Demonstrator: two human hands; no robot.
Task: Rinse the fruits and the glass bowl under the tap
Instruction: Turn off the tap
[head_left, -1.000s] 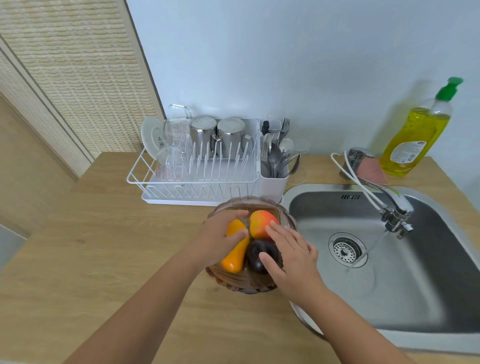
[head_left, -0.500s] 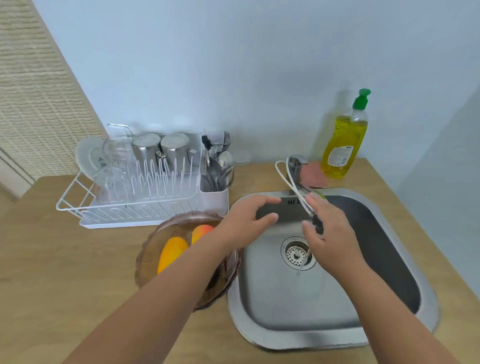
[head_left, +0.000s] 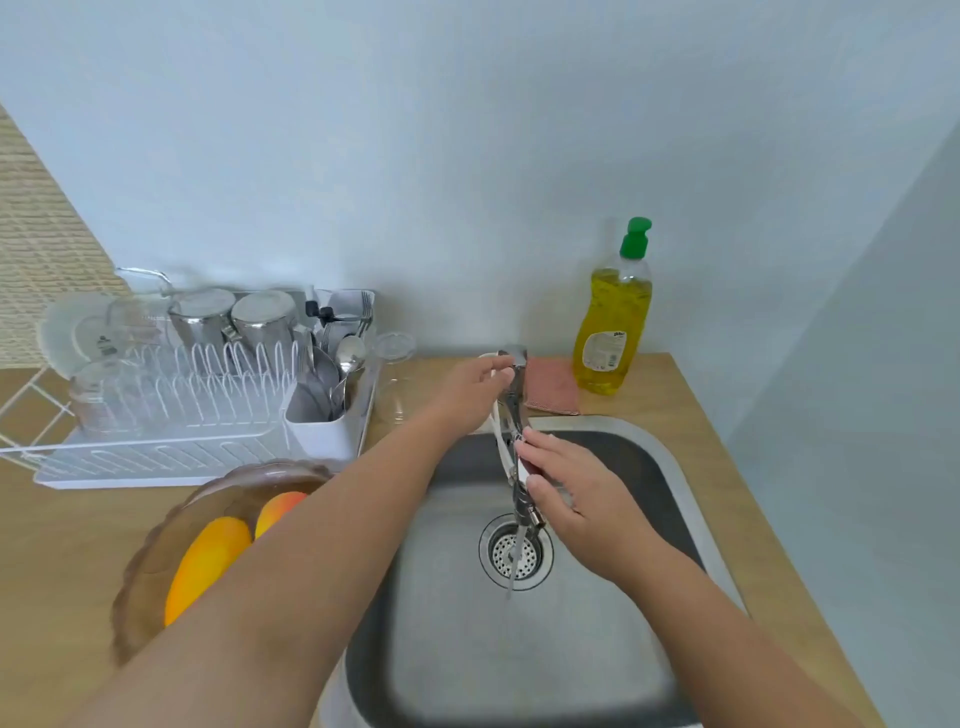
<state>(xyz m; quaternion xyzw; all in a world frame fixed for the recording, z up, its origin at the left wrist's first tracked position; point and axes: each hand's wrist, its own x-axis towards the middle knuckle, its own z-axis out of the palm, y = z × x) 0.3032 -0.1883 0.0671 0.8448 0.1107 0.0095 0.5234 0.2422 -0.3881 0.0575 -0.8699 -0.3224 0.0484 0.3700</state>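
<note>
1. Two hands are both up at the tap (head_left: 514, 441), so this looks like the water-on step, before any actual rinsing.
2. Left hand (head_left: 475, 382) is at the tap's lever near the wall, fingers curled onto it. Bit blurry there, so I can't swear how firm the grip is.
3. Right hand (head_left: 563, 491) is beside the spout, fingertips touching it and fingers mostly straight, not wrapped round anything. Seems to be steadying or aiming it.
4. A thin stream of water (head_left: 515, 564) already falls from the spout onto the drain (head_left: 516, 553) of the sink (head_left: 670, 467).
5. Glass bowl (head_left: 156, 561) sits on the desk (head_left: 62, 545) just left of the sink, partly under the left forearm, with the yellow-orange fruit (head_left: 208, 564) and a reddish one (head_left: 278, 506) inside. Nothing's wet yet, I'd guess.
6. Next move, my take: let go of the tap, reach back left, grab a fruit and bring it under the stream without knocking the bowl against the dish rack (head_left: 171, 410) right behind it.
</note>
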